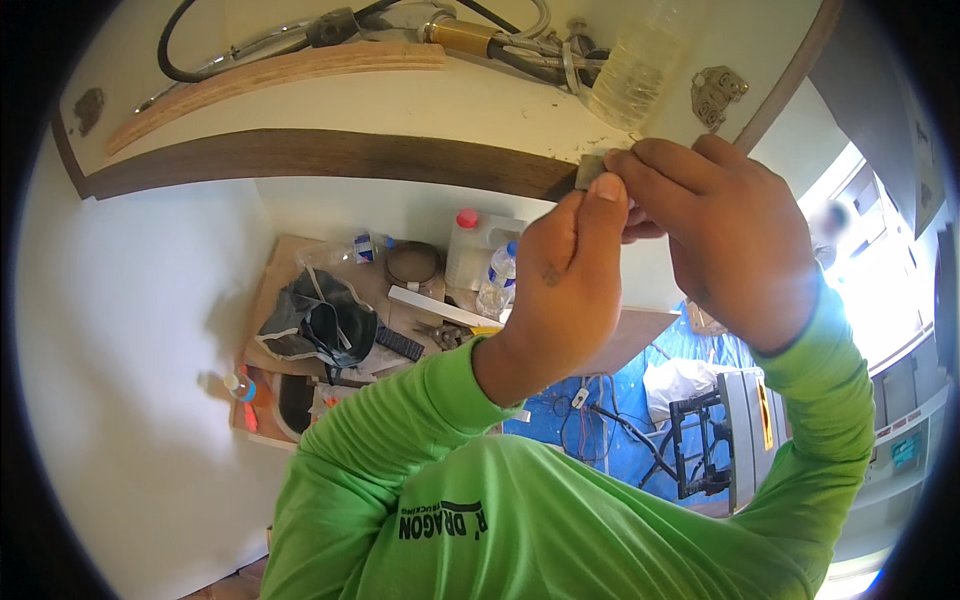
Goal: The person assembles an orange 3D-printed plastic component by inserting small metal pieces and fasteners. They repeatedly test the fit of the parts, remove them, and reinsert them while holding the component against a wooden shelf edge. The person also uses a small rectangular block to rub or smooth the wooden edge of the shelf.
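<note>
Both hands meet at the dark wooden front edge of a cabinet shelf. Between their fingertips is a small flat grey-beige piece, set against that edge; its kind cannot be told. My left hand pinches it with the thumb up, its other fingers mostly hidden. From the right, my right hand closes thumb and fingers on the same piece, fingers bent. A clear bottle of pale liquid stands just behind the fingertips. Near my right hand, a metal hinge is fixed to the cabinet's side.
Inside the cabinet lie a curved wooden strip, hoses and a brass fitting. Below, a cluttered surface holds a black-and-grey bag, a jug, a water bottle and a remote. Blue sheeting and a black bracket are lower right.
</note>
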`<state>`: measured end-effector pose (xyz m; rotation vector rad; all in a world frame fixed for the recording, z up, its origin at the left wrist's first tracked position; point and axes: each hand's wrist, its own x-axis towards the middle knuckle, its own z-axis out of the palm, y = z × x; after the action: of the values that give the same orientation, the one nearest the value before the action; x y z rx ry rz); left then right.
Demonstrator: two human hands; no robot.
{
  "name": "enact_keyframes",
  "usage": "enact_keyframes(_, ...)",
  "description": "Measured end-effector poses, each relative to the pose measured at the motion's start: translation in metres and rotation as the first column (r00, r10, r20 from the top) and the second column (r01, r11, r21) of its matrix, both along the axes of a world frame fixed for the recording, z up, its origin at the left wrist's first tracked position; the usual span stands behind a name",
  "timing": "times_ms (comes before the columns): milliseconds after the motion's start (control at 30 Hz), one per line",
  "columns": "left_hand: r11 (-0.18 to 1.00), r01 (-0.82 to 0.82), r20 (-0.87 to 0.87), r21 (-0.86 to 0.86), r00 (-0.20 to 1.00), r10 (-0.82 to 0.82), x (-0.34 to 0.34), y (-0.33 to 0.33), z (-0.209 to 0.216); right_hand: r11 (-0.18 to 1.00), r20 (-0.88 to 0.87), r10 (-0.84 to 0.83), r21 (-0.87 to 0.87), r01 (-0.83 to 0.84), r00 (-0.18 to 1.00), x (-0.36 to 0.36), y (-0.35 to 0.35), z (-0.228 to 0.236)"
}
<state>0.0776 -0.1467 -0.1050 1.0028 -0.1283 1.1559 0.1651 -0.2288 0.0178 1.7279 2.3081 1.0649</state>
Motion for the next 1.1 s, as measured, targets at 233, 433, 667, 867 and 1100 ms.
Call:
enact_keyframes(233, 1.000, 0.014, -0.012, 0.005, 1.000, -0.014, -0.001, -0.004, 0.003, 0.999, 0.010, 0.012, 0.033, -0.012, 1.000, 0.002, -0.005, -0.002)
enact_keyframes(433, 0.998, 0.009, 0.072, -0.058, 0.997, -0.005, -0.002, 0.000, 0.000, 0.999, -0.025, 0.036, 0.014, -0.036, 0.999, -0.003, 0.001, -0.001)
enact_keyframes(667, 0.999, 0.039, 0.140, -0.020, 0.989, -0.036, -0.021, 0.011, 0.003, 0.996, -0.013, 0.090, 0.024, -0.090, 0.996, -0.018, 0.010, 0.000)
enact_keyframes(867, 1.000, -0.031, 0.002, -0.005, 1.000, 0.031, -0.035, 0.002, 0.007, 0.988, -0.062, 0.150, 0.033, -0.148, 0.987, -0.020, 0.006, 0.002)
enact_keyframes(1100, 0.907, -0.281, -0.338, 0.314, 0.859, 0.384, -0.079, -0.012, 0.012, 0.992, -0.157, 0.092, 0.095, -0.078, 0.983, -0.023, -0.033, 0.026)
